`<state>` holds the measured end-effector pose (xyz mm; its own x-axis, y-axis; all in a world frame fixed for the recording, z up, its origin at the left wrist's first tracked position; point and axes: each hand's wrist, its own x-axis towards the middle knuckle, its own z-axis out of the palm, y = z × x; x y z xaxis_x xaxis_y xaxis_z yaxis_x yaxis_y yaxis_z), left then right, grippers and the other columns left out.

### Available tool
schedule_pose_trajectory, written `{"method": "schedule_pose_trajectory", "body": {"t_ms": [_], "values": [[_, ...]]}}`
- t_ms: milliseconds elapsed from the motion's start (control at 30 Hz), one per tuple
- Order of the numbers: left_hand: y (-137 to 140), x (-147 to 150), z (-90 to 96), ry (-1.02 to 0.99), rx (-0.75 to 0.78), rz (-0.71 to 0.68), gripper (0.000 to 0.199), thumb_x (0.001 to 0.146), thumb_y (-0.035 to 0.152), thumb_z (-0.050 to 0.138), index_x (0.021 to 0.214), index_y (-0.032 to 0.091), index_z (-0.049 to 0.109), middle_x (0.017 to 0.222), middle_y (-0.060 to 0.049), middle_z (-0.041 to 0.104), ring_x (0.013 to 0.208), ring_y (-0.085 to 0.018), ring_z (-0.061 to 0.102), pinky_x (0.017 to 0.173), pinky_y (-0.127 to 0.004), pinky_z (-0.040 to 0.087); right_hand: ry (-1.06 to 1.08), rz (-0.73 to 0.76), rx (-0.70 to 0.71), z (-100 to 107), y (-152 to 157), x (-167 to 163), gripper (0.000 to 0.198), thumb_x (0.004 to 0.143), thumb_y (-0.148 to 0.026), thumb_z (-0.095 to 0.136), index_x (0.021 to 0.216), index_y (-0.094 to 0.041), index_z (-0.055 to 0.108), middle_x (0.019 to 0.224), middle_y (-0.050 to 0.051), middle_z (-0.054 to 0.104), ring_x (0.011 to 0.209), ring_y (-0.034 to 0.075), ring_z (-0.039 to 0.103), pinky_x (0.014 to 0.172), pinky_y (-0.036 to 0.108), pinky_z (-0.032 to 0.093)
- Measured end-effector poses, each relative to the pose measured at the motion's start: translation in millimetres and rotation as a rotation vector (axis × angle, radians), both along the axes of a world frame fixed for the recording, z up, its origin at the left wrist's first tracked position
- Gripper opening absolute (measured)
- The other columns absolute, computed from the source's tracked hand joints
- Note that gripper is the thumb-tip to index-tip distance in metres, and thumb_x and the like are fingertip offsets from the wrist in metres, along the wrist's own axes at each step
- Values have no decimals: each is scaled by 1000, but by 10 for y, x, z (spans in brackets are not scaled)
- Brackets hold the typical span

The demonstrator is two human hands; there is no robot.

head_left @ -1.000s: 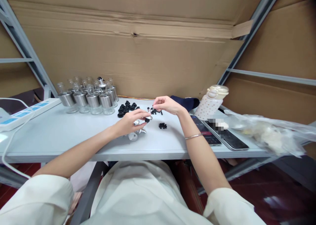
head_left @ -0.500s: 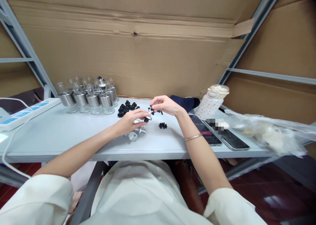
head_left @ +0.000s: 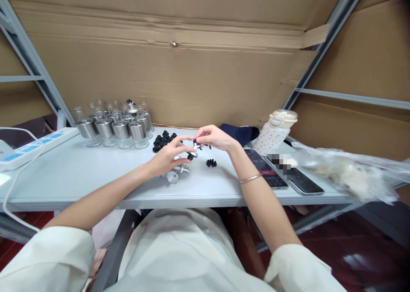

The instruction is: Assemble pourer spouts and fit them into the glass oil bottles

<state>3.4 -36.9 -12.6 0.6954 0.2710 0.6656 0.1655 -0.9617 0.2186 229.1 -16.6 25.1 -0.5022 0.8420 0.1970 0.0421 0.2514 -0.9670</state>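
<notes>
Between thumb and fingers, my left hand (head_left: pixel 169 155) grips a silver bottle pour spout (head_left: pixel 195 152) with a black ribbed stopper at its lower end. My right hand (head_left: pixel 213 137) pinches a small black piece (head_left: pixel 195 141) at the spout's upper tip; the fingertips partly hide it. Several silver spout parts (head_left: pixel 173 176) lie on the table under my left hand. Behind that hand is a cluster of black ribbed stoppers (head_left: pixel 162 141). A small group of black caps (head_left: pixel 211 163) sits below my right hand, and some black pieces (head_left: pixel 208 146) lie partly hidden behind it.
Glass bottles with steel sleeves (head_left: pixel 121 129) stand at the back left, one carrying a spout (head_left: pixel 132 107). A power strip (head_left: pixel 38 147) lies far left. On the right are a dotted flask (head_left: pixel 272 136), two phones (head_left: pixel 306 183), a dark blue cloth (head_left: pixel 238 133) and a plastic bag (head_left: pixel 352 176).
My left index finger has lifted toward the spout's tip, meeting my right fingertips there. The spout stays in nearly the same place.
</notes>
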Motion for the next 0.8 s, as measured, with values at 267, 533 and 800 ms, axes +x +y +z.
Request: {"method": "schedule_pose_trajectory", "body": {"t_ms": [267,533,800], "values": [[-19,0,6,-12,-12,-18,24,88,21,58,112,21,58,133,-14,49,95,-16,66,87,-35,55,59,20,-30,-13,-11,-35,27,56,-29,85,68,-15,66,53,-3,62,47,6,55,47,17,42],[-29,-9,63,-93,163,16,25,87,26,60,110,19,59,126,-15,56,99,-18,65,89,-35,53,217,133,-115,-14,-16,-44,26,63,-29,83,76,-15,66,63,-4,62,50,4,54,51,16,48],[-46,-18,119,-93,299,85,25,86,38,59,105,21,60,124,-13,61,96,-20,61,84,-36,47,195,512,-282,-95,24,22,32,74,-27,77,96,-7,65,67,2,65,50,4,55,45,15,45]]}}
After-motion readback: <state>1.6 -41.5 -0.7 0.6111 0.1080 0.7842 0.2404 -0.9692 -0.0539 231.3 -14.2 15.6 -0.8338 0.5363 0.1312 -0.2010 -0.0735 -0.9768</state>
